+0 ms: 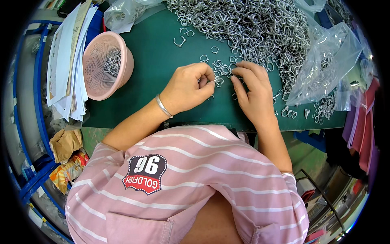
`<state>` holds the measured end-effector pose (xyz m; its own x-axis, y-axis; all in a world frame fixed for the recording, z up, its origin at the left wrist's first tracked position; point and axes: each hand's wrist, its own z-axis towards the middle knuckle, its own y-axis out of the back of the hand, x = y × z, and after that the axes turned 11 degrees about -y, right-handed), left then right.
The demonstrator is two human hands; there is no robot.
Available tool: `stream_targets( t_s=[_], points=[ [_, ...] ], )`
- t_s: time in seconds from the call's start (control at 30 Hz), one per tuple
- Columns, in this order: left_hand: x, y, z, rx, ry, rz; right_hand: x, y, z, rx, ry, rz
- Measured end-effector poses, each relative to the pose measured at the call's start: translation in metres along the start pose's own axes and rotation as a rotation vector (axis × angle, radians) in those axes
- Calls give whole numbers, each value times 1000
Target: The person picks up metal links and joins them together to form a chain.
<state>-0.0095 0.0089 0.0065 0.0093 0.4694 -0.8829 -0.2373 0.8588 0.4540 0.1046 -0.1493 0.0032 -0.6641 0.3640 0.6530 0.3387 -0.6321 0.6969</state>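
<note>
My left hand [187, 87], with a metal bangle [163, 106] at its wrist, is closed in a pinch beside a small cluster of silver-coloured metal rings [220, 68]. What sits between its fingertips, if anything, is too small and hidden to tell. On the other side of the cluster, my right hand [255, 86] has its fingers curved and apart from the thumb, fingertips by the rings. Beyond both hands a large heap of the same rings [252, 24] spreads across the green tabletop [150, 49].
To the left stands a pink plastic basket [126, 67] holding some rings, next to a stack of papers [65, 61]. A clear plastic bag [325, 61] lies over the heap's right side. More loose rings [324, 109] lie near the table's front right edge. Blue shelving [38, 81] rises at far left.
</note>
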Motion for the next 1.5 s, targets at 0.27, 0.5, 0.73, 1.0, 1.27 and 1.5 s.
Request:
stream_targets(
  t_s=[0.27,0.5,0.73,1.0,1.27,1.5],
  points=[
    [12,1,2,65,-129,280,-5,0,1,187,-62,156],
    [7,7,6,26,0,57,-8,-11,35,21,85,30],
    [9,19,8,-158,343,-657,-3,-41,60,136,155,-113],
    [22,32,5,-204,290,-1344,4,-27,37,294,-500,746],
    [-3,10,15,-244,84,-611,25,-33,22,429,-810,1698],
    [-22,4,18,-186,-350,19,33,-31,32,339,-1038,1836]
  ],
)
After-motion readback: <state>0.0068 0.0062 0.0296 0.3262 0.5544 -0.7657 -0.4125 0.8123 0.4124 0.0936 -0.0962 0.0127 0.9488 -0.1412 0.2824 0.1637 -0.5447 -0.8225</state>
